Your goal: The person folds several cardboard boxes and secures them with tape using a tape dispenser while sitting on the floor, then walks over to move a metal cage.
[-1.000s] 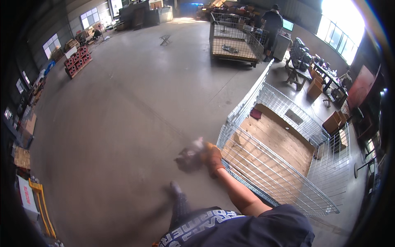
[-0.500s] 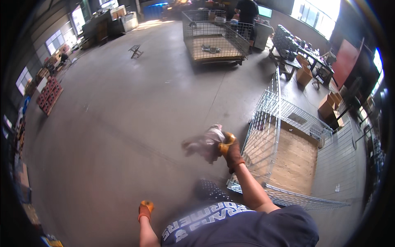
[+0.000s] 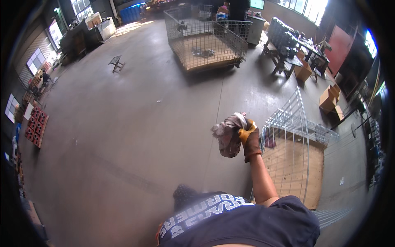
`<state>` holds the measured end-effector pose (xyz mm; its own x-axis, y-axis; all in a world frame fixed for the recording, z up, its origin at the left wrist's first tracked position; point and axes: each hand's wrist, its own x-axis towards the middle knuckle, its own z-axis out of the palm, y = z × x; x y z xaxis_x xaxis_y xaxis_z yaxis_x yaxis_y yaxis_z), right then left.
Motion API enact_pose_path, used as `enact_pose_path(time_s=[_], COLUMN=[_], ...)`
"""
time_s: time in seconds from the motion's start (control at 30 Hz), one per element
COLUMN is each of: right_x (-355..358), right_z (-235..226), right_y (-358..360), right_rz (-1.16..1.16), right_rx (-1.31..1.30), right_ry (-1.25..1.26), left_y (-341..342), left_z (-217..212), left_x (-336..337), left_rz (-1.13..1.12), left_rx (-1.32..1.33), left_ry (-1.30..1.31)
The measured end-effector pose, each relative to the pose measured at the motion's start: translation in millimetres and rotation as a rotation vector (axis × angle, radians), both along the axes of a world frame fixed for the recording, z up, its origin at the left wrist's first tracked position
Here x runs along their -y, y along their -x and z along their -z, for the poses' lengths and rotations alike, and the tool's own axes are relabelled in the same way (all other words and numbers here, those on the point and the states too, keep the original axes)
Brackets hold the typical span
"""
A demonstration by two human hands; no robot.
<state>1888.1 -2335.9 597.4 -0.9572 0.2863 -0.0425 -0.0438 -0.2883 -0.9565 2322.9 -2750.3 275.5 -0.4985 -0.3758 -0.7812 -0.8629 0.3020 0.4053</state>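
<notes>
My right hand [image 3: 250,142], in a brown and yellow work glove, is closed around a crumpled, stained greyish-pink rag [image 3: 228,136]. It holds the rag out over the floor, just left of a wire mesh cage [image 3: 297,136] with a wooden base. A small dark reddish cloth [image 3: 270,142] shows at the cage's far left corner. Only a sliver of my left hand [image 3: 158,233] in its orange-brown glove shows beside my dark shirt; its fingers are hidden.
Ahead stands a larger wire cage cart [image 3: 205,45] with metal parts on its wooden floor, a person [image 3: 238,16] behind it. A small folding stool [image 3: 116,64] is at far left. Cardboard boxes [image 3: 329,99] and a cluttered workbench [image 3: 306,53] line the right.
My right hand has carried the rag forward and to the right. My left hand has drawn back, mostly behind my shirt. The view has shifted forward across the floor.
</notes>
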Motion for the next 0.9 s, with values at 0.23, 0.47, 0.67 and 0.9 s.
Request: enact_pose_path(time_s=[0.23,0.47,0.67,0.9], right_x=[47.7,86.2,90.1,145.1], right_z=[-42.2,-94.0,-133.0,-193.7], right_y=[174.3,345.6,526.1,790.5], right_rz=[0.077,0.104,0.089,0.345], right_rx=[-0.313,-0.417,-0.401,-0.22], right_ry=[0.022,-0.048,-0.377,-0.196], left_y=[167.1,513.9,756.1,883.2], left_z=[40.6,-38.3,-97.2,7.4], left_x=[113.6,227.8,247.8,298.1], left_rz=[-0.044,-0.293,-0.02,0.119], left_rx=[0.081,-0.314,-0.483,-0.405], left_ry=[-0.028,-0.194,-0.124,-0.09])
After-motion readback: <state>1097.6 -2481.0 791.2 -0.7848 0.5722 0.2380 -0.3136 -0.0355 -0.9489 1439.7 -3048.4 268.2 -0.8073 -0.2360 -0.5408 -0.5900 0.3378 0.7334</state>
